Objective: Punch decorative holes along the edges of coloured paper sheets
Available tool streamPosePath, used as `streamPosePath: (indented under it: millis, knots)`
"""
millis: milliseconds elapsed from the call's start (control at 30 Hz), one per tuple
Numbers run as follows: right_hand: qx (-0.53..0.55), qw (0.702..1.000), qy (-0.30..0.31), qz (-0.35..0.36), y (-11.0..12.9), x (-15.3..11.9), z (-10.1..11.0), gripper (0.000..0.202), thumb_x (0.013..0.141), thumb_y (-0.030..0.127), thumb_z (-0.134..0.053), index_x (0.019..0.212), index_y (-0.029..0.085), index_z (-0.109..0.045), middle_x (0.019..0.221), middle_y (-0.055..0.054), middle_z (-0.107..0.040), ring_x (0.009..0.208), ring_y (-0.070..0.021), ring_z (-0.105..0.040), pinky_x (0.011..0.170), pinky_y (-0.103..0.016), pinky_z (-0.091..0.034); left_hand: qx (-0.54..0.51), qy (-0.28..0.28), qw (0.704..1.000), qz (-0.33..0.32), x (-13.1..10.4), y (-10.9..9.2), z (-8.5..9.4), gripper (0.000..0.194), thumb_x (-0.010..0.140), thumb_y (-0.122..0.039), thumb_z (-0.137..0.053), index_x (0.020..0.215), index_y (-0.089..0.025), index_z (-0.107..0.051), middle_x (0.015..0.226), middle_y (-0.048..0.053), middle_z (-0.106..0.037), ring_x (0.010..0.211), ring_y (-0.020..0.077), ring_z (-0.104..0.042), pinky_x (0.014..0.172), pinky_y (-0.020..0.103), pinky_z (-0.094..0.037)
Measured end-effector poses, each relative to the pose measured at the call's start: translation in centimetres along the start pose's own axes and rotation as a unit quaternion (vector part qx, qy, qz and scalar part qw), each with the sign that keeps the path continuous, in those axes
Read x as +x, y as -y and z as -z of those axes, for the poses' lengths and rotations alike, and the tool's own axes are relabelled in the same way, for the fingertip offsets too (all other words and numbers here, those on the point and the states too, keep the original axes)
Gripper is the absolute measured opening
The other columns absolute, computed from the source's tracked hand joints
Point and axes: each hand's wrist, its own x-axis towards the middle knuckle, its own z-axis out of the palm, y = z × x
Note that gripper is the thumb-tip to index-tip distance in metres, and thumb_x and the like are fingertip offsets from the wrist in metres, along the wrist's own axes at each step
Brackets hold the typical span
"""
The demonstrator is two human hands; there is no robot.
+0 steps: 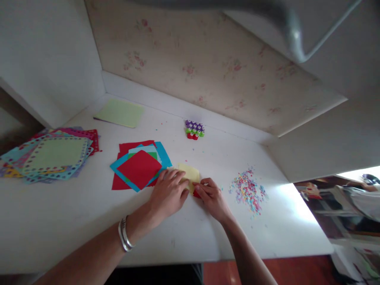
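A small pale yellow sheet of paper [191, 172] lies on the white table, partly under my hands. My left hand [170, 190] rests flat on the paper's left side, fingers spread. At the lower right edge of the sheet, my right hand [213, 198] is closed around a small red craft punch [196, 194], mostly hidden by the fingers. Just left of my left hand lies a loose pile of red, blue and green paper sheets [139, 168]. Behind the yellow sheet, several small purple, green and red craft punches [194, 129] stand in rows.
Tiny coloured paper confetti [248, 190] is scattered to the right. At the far left lies a stack of sheets with punched borders [56, 154]. Plain pale green paper [119, 113] lies near the back left corner. A flowered wall [190, 71] closes off the back.
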Motion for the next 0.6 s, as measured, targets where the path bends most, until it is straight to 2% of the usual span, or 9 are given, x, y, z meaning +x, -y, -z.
streamPosePath:
  millis: [133,233,433,600]
  knots:
    - [0.056,0.998,0.02,-0.008,-0.3,-0.2,0.4,0.033,0.099,0.042,-0.049,0.1,0.025,-0.078,0.107,-0.007,-0.057,0.08,-0.0147,-0.062,0.07,-0.03,-0.054,0.005,0.001,1.0,0.004,0.0,-0.1,0.2,0.018,0.089,-0.027,-0.061,0.105,-0.024,-0.069,0.122,0.007,-0.065,0.118,0.0278,-0.053,0.103,0.047,-0.034]
    - [0.032,0.999,0.018,0.002,-0.2,-1.0,0.7,0.033,0.099,0.042,-0.049,0.105,0.025,-0.076,0.111,-0.008,-0.057,0.079,-0.015,-0.061,0.071,-0.031,-0.055,0.009,0.006,1.0,0.01,0.0,0.0,0.2,0.018,0.089,-0.027,-0.06,0.105,-0.024,-0.069,0.122,0.006,-0.065,0.119,0.0276,-0.053,0.104,0.048,-0.034]
    - [-0.028,0.999,0.002,0.02,0.2,-3.4,1.8,0.03,0.101,0.035,-0.047,0.116,0.026,-0.071,0.112,-0.01,-0.064,0.105,-0.0229,-0.06,0.091,-0.039,-0.052,0.015,-0.002,1.0,0.015,0.1,0.2,0.0,0.02,0.089,-0.024,-0.06,0.107,-0.023,-0.069,0.125,0.008,-0.064,0.121,0.0289,-0.053,0.106,0.051,-0.033]
    - [-0.063,0.997,0.006,0.054,0.2,-4.6,2.0,0.031,0.093,0.034,-0.064,0.122,0.027,-0.066,0.113,-0.008,-0.068,0.105,-0.0251,-0.061,0.091,-0.041,-0.052,0.018,0.009,1.0,0.014,0.3,0.3,-0.2,0.021,0.088,-0.023,-0.059,0.107,-0.022,-0.068,0.125,0.009,-0.063,0.121,0.0284,-0.053,0.108,0.05,-0.035]
